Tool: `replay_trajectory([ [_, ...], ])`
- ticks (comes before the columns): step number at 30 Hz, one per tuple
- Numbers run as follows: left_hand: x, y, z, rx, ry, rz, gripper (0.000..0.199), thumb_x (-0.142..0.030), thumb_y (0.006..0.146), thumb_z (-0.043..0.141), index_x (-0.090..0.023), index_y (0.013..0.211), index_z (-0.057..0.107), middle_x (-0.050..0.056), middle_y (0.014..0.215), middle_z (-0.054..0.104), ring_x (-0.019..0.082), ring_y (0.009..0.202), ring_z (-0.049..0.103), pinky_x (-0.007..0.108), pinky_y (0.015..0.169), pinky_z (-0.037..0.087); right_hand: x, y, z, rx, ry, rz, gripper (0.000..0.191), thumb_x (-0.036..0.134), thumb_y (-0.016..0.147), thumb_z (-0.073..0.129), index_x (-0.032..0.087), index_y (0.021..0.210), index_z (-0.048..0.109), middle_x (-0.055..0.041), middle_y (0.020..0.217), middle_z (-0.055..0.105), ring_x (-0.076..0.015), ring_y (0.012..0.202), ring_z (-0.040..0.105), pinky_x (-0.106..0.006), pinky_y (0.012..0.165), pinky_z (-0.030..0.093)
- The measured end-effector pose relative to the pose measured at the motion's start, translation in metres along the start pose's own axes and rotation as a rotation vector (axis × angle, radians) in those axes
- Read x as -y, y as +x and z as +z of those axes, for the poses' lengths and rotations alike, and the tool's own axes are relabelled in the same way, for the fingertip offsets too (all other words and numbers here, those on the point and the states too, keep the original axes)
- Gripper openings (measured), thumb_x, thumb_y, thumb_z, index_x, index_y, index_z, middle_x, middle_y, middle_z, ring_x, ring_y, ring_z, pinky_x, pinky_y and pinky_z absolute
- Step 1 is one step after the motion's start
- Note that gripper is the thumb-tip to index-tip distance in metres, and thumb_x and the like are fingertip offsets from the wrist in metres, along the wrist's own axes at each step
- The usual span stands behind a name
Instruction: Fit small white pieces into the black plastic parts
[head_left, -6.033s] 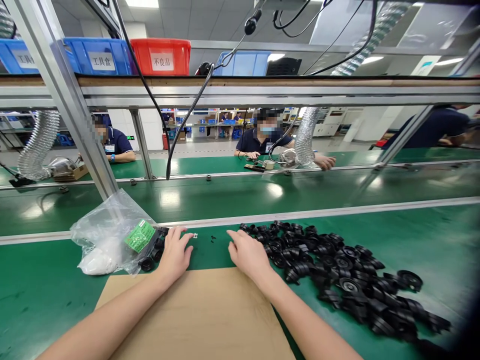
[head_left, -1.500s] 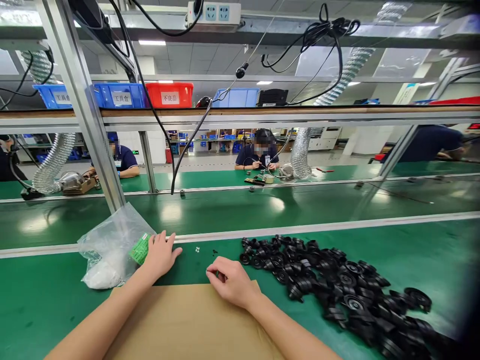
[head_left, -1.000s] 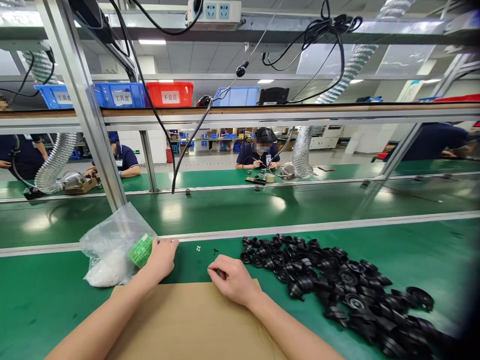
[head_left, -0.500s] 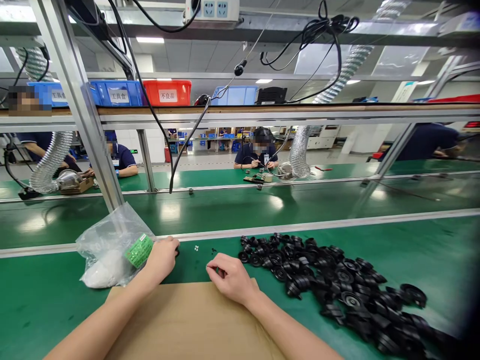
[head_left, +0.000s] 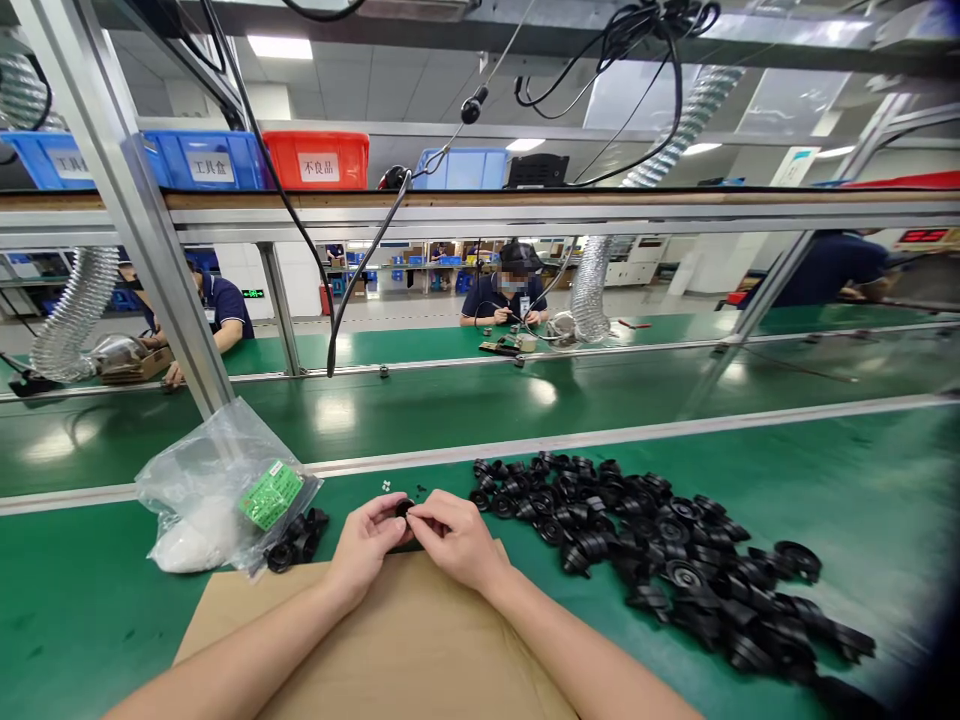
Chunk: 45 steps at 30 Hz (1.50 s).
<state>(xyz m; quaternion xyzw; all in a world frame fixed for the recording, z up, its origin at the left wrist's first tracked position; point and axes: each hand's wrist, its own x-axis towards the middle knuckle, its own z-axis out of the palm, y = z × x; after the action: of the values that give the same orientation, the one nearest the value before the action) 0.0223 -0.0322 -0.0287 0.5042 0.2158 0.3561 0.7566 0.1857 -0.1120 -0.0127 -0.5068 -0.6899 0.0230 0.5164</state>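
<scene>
My left hand (head_left: 365, 548) is closed around a small round black plastic part (head_left: 403, 508), its hollow side partly showing. Against that part, the thumb and fingertips of my right hand (head_left: 454, 540) are pinched together; whatever sits between them is too small to make out. Both hands are over the far edge of a brown cardboard sheet (head_left: 397, 640). Just beyond them lie a few tiny white pieces (head_left: 386, 486) and tiny black pieces (head_left: 421, 490). To the left, several black parts (head_left: 298, 540) rest beside a clear plastic bag (head_left: 202, 500) with a green label and white contents.
A large heap of similar black parts (head_left: 645, 540) spreads over the green bench (head_left: 847, 490) at right. Metal posts (head_left: 150, 230) carry a shelf with blue bins and a red bin (head_left: 316, 160). Cables (head_left: 360, 270) hang down ahead. Across the belt, co-workers (head_left: 514, 290) sit at another bench.
My left hand has come right from beside the bag, bringing a black part to my right hand. Several black parts beside the bag are now uncovered. The view has shifted slightly.
</scene>
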Motion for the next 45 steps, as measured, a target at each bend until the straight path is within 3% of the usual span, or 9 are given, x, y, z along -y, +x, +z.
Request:
replay_trajectory([
  [10, 0.001, 0.002, -0.004, 0.026, 0.061, 0.004, 0.062, -0.037, 0.067, 0.095, -0.014, 0.119, 0.07, 0.012, 0.115, 0.07, 0.019, 0.091, 0.071, 0.035, 0.094, 0.056, 0.001, 0.0, -0.001, -0.003, -0.087, -0.007, 0.026, 0.023, 0.099, 0.055, 0.02, 0.085, 0.077, -0.0017, 0.068, 0.058, -0.0146, 0.062, 0.053, -0.028, 0.058, 0.039],
  [20, -0.003, 0.004, -0.006, 0.038, 0.158, 0.021, 0.061, -0.04, 0.067, 0.094, -0.013, 0.117, 0.071, 0.013, 0.111, 0.074, 0.019, 0.091, 0.071, 0.034, 0.093, 0.056, 0.011, 0.001, -0.004, 0.036, -0.195, 0.023, 0.031, 0.02, 0.098, 0.053, 0.02, 0.072, 0.07, -0.001, 0.066, 0.055, -0.014, 0.06, 0.051, -0.028, 0.058, 0.036],
  [24, -0.008, 0.005, -0.005, 0.036, 0.177, 0.041, 0.059, -0.043, 0.07, 0.091, -0.013, 0.117, 0.071, 0.014, 0.112, 0.074, 0.023, 0.097, 0.071, 0.039, 0.097, 0.057, 0.01, 0.002, -0.006, 0.012, -0.223, 0.025, 0.024, 0.023, 0.099, 0.055, 0.021, 0.087, 0.075, -0.0015, 0.07, 0.06, -0.0137, 0.061, 0.054, -0.027, 0.058, 0.038],
  [27, -0.011, 0.006, -0.005, 0.036, 0.181, 0.082, 0.052, -0.045, 0.076, 0.086, -0.014, 0.115, 0.072, 0.014, 0.117, 0.073, 0.027, 0.108, 0.069, 0.041, 0.098, 0.058, 0.006, 0.002, -0.006, -0.025, -0.165, 0.118, 0.017, 0.029, 0.095, 0.063, 0.02, 0.105, 0.074, -0.0003, 0.071, 0.061, -0.0134, 0.057, 0.052, -0.026, 0.057, 0.041],
  [33, -0.011, 0.003, -0.004, 0.021, 0.386, 0.147, 0.042, -0.038, 0.082, 0.077, -0.015, 0.118, 0.073, 0.012, 0.116, 0.075, 0.027, 0.105, 0.071, 0.039, 0.098, 0.058, 0.004, -0.001, -0.001, 0.056, -0.126, 0.21, 0.011, 0.023, 0.09, 0.064, 0.021, 0.089, 0.075, 0.0006, 0.067, 0.061, -0.0145, 0.059, 0.054, -0.026, 0.056, 0.041],
  [39, -0.01, -0.003, -0.004, -0.001, 0.658, 0.244, 0.032, -0.033, 0.089, 0.067, -0.017, 0.117, 0.075, 0.01, 0.109, 0.077, 0.024, 0.092, 0.075, 0.031, 0.08, 0.062, 0.004, -0.002, 0.0, 0.042, -0.115, 0.207, 0.012, 0.022, 0.09, 0.063, 0.02, 0.092, 0.075, 0.0001, 0.067, 0.062, -0.0154, 0.059, 0.056, -0.026, 0.056, 0.042],
  [45, -0.012, -0.004, -0.004, -0.001, 0.766, 0.331, 0.027, -0.027, 0.09, 0.063, -0.02, 0.112, 0.077, 0.008, 0.106, 0.078, 0.023, 0.088, 0.075, 0.029, 0.078, 0.061, 0.006, -0.002, 0.0, 0.052, -0.1, 0.173, 0.012, 0.022, 0.089, 0.062, 0.021, 0.091, 0.074, 0.0005, 0.067, 0.059, -0.0152, 0.06, 0.054, -0.026, 0.057, 0.04],
])
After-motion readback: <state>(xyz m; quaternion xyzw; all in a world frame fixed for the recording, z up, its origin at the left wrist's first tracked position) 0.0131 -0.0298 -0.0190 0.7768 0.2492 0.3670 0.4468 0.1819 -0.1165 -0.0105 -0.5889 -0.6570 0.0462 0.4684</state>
